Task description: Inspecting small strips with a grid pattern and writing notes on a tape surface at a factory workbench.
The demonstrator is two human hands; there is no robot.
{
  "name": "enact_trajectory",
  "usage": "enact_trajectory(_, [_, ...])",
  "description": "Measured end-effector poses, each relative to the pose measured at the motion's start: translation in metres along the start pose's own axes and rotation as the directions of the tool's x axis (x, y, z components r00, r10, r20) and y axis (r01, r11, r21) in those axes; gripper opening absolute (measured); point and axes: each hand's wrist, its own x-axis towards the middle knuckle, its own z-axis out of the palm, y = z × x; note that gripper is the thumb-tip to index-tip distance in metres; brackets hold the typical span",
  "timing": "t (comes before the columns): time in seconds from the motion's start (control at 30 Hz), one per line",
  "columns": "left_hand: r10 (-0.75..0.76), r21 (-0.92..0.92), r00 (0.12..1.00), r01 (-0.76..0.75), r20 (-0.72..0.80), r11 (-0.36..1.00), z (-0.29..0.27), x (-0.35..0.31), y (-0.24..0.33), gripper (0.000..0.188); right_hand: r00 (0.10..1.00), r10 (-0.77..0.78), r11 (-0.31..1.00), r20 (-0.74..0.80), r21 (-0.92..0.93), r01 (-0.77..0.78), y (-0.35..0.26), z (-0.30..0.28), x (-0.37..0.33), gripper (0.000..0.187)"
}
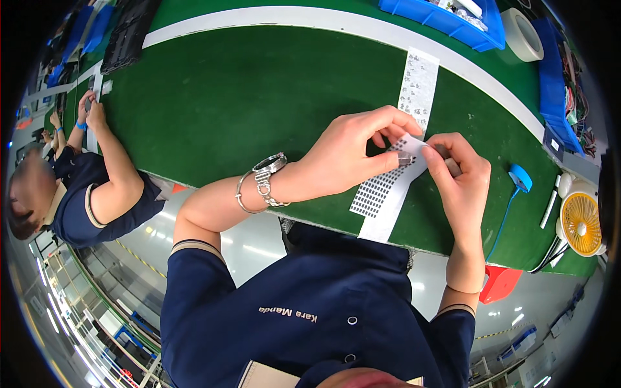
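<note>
A white sheet with rows of small dark rectangular stickers (pixel 374 196) is held tilted above the green table. My left hand (pixel 352 152) grips its upper part, the thumb lying over the front and the other fingers curled at the top edge. A small greyish piece shows at the thumb tip; I cannot make out whether it is a sticker or the nail. My right hand (pixel 460 178) pinches the sheet's upper right edge between thumb and fingers. Under the sheet lies a white paper strip (pixel 380 231), and a strip with handwritten marks (pixel 419 77) stretches away beyond my hands.
Blue bins (pixel 475 35) with small parts stand at the far right, beside a white tape roll (pixel 522 35). A blue wrist strap (pixel 519 179) and a yellow fan (pixel 580 223) are on the right. Another person (pixel 97 187) works at the left, near a black tray (pixel 131 35).
</note>
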Motion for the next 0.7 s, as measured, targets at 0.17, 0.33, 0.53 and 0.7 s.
enact_trajectory(0.17, [-0.023,0.073,1.0,0.022,0.01,0.997,-0.0054,0.0016,0.0049,0.024,1.0,0.028,0.999,0.01,-0.03,-0.027,0.0008,-0.0037,0.003,0.01])
enact_trajectory(0.33, [-0.059,0.082,0.998,0.059,0.002,0.995,-0.0063,0.0037,0.0023,0.015,0.997,0.061,0.997,0.039,-0.04,-0.059,0.0005,-0.0044,0.0035,0.011])
enact_trajectory(0.53, [-0.067,0.111,0.998,0.068,-0.011,0.991,-0.0054,0.0025,-0.0014,0.013,0.999,0.027,0.999,0.019,-0.036,-0.026,0.0026,-0.0032,0.0041,0.012])
enact_trajectory(0.7, [-0.102,0.139,0.995,0.102,-0.007,0.985,-0.0057,0.0029,-0.0023,0.014,0.997,-0.011,0.999,-0.071,-0.037,0.008,0.0015,0.0009,0.004,0.014])
